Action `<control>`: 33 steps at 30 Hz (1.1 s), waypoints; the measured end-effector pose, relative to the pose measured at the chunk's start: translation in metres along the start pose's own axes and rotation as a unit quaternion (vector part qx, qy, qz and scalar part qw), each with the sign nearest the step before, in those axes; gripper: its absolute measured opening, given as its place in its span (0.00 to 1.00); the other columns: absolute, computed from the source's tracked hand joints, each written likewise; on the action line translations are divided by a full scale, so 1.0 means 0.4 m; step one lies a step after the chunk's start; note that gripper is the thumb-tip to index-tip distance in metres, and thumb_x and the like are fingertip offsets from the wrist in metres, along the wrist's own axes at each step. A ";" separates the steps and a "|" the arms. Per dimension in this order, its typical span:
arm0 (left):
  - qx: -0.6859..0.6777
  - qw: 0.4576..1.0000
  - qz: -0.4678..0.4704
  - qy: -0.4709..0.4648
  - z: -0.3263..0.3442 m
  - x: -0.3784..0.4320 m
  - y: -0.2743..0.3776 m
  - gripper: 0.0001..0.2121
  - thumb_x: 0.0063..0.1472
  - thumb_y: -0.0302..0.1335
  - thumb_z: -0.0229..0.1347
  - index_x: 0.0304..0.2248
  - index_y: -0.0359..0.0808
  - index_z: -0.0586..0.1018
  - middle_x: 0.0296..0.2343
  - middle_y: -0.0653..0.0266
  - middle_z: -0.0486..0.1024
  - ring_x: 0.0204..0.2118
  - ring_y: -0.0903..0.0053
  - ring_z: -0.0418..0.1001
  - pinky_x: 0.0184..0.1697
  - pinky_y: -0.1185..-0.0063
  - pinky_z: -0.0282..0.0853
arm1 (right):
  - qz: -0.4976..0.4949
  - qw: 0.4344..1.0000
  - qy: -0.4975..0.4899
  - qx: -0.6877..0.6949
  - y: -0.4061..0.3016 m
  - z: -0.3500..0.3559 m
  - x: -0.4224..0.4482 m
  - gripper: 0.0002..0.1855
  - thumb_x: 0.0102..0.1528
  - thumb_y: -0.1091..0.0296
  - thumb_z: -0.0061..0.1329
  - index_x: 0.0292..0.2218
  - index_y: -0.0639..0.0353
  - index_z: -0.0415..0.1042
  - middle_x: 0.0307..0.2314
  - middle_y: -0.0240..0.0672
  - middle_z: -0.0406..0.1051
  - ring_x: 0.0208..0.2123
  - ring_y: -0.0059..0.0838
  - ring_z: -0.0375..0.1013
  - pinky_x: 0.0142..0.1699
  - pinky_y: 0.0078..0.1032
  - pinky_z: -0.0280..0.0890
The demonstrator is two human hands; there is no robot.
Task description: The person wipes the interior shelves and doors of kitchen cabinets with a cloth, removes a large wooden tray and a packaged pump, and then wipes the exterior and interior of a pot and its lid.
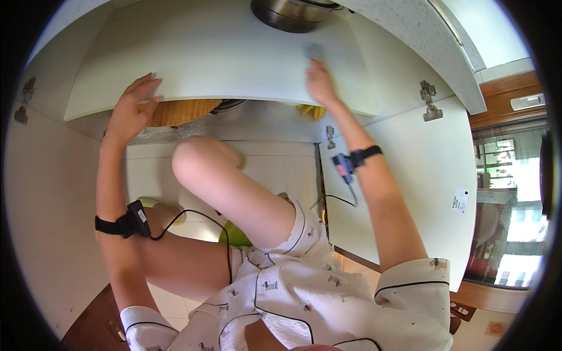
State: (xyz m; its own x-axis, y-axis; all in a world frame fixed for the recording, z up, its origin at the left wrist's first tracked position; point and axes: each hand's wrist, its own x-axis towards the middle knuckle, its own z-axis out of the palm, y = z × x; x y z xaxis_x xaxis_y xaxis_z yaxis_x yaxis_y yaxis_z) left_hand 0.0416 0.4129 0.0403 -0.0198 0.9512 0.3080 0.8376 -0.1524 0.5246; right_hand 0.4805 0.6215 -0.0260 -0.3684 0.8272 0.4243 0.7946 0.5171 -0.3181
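My left hand is at the left front edge of a white cabinet shelf, its fingers apart and holding nothing. Over the right part of the same shelf is my right hand, blurred by motion, with its fingers curled in. A small grey object, too smeared to name, shows just beyond the fingers and appears to be held by them. A round metal pot stands farther back on the shelf, cut off by the top of the view.
Below the shelf are a round wooden board, a dark round rim and yellow rubber gloves, all partly hidden. Open cabinet doors flank me on the left and right. The speckled countertop edge curves overhead.
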 end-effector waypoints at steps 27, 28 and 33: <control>0.256 0.961 0.037 0.094 0.088 0.110 -0.049 0.25 0.63 0.51 0.41 0.55 0.48 0.68 0.55 0.61 0.63 0.59 0.63 0.58 0.63 0.59 0.47 | 0.242 0.938 -0.094 0.228 0.142 0.059 0.552 0.39 0.49 0.78 0.43 0.62 0.57 0.49 0.54 0.38 0.60 0.54 0.32 0.60 0.58 0.25 0.53; 0.260 0.960 0.035 0.100 0.091 0.105 -0.051 0.25 0.63 0.51 0.41 0.54 0.48 0.68 0.55 0.61 0.64 0.59 0.63 0.58 0.63 0.59 0.47 | 0.214 0.943 -0.112 0.230 0.120 0.075 0.565 0.39 0.49 0.79 0.42 0.62 0.58 0.51 0.53 0.39 0.61 0.54 0.33 0.60 0.57 0.24 0.54; 0.271 0.957 0.027 0.099 0.079 0.084 -0.071 0.25 0.63 0.51 0.41 0.54 0.49 0.69 0.54 0.61 0.64 0.59 0.62 0.59 0.63 0.59 0.47 | 0.114 0.963 -0.094 0.225 -0.120 0.213 0.584 0.34 0.48 0.77 0.41 0.58 0.64 0.57 0.51 0.48 0.64 0.53 0.43 0.64 0.57 0.28 0.57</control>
State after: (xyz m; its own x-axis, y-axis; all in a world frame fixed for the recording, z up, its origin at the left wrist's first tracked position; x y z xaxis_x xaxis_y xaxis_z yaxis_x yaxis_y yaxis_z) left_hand 0.0343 0.4578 0.0107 -0.0270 0.8687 0.4947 0.9994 0.0132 0.0314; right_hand 0.3152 0.8087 0.0162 -0.3232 0.9340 0.1521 0.5909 0.3247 -0.7385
